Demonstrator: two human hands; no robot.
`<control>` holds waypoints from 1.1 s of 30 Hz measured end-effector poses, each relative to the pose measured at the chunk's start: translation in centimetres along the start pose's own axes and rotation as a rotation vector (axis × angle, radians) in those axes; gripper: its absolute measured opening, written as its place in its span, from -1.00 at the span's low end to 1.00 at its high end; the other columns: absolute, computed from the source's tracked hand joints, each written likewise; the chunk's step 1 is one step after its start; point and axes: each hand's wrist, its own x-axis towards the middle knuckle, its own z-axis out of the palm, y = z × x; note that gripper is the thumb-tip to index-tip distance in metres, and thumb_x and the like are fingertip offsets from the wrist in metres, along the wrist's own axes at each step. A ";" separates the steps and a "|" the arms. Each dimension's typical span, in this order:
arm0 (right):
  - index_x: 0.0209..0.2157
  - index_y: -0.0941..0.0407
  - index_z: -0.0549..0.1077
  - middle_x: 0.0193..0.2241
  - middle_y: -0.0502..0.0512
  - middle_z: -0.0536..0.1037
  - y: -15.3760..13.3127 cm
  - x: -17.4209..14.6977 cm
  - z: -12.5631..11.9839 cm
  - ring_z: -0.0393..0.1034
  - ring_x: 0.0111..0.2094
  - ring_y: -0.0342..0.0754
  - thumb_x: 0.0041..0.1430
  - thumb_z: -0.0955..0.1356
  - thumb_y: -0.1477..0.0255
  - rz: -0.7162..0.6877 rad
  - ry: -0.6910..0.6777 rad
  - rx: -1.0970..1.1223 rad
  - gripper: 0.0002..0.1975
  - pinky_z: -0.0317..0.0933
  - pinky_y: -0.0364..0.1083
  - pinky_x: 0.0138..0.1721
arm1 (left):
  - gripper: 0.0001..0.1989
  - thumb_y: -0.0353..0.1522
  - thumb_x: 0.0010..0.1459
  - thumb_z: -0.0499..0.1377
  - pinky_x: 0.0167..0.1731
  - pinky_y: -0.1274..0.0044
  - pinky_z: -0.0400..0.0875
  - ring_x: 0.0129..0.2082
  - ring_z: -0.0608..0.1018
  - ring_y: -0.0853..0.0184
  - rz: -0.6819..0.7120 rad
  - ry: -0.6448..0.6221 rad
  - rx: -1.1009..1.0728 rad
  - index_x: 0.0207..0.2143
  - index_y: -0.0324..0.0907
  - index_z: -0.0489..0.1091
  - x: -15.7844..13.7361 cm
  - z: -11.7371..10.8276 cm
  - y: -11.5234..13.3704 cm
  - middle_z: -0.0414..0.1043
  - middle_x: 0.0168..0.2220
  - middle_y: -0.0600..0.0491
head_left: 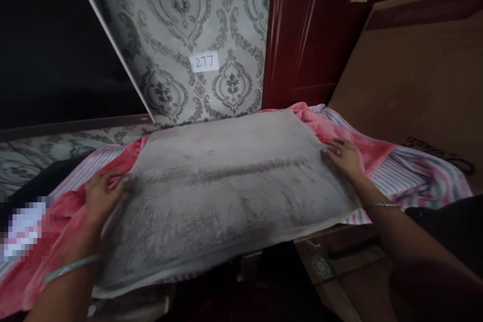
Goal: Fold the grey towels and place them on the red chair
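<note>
A grey plush cloth [211,196] lies spread in front of me, with a dark crease running across its middle and its near edge hanging a little over the front. At its left edge, my left hand [103,193] pinches the cloth between thumb and fingers. My right hand [345,158] has hold of the opposite edge, thumb on top and fingers close together. Beneath the grey cloth, a pink plush cloth [354,143] and a striped cloth [411,173] stick out on both sides.
A dark screen [64,50] stands at the left. Behind the cloth are patterned wallpaper [177,0] with a paper label [204,62] reading 277 and a dark red door [302,35]. A large cardboard box [422,70] leans at the right. Brown furniture [339,266] shows below.
</note>
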 end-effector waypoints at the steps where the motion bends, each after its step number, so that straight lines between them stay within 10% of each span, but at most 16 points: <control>1: -0.14 0.06 0.64 -0.01 0.26 0.57 -1.0 -0.2 0.6 0.37 0.08 0.26 0.06 0.43 0.22 -0.095 -0.035 -0.038 -0.66 0.19 0.26 0.16 | -0.70 -0.10 0.03 0.17 0.20 0.14 0.32 0.00 0.54 0.06 0.079 -0.023 -0.005 -0.33 -0.12 0.47 -0.2 0.4 1.1 0.57 -0.21 -0.03; 9: 0.00 -0.01 0.61 0.09 0.22 0.54 -9.1 -3.2 7.8 0.41 0.09 0.24 0.20 0.41 0.21 -0.539 -0.367 -0.012 -0.64 0.25 0.26 0.14 | -0.64 -0.18 0.16 0.23 0.15 0.20 0.34 0.10 0.48 0.07 0.574 -0.465 -0.054 -0.03 -0.12 0.50 -2.7 7.1 9.1 0.50 0.06 -0.12; 25: -0.11 0.00 0.66 -0.11 0.20 0.64 -8.8 -5.2 10.2 0.50 -0.05 0.18 0.32 0.30 0.21 -0.469 -0.327 0.042 -0.68 0.36 0.21 0.00 | -0.83 -0.37 0.28 0.07 -0.10 0.25 0.29 -0.11 0.47 0.06 0.413 -0.448 0.119 -0.33 -0.14 0.44 -2.5 8.8 8.4 0.52 -0.24 -0.11; 33: -0.14 0.01 0.65 -0.13 0.20 0.64 -9.1 -5.4 10.2 0.50 -0.09 0.16 0.36 0.26 0.27 -0.484 -0.274 0.047 -0.68 0.36 0.19 -0.01 | -0.87 -0.41 0.26 0.04 -0.06 0.25 0.35 -0.11 0.49 0.08 0.398 -0.198 0.031 -0.34 -0.13 0.37 -2.8 9.3 7.7 0.52 -0.20 -0.13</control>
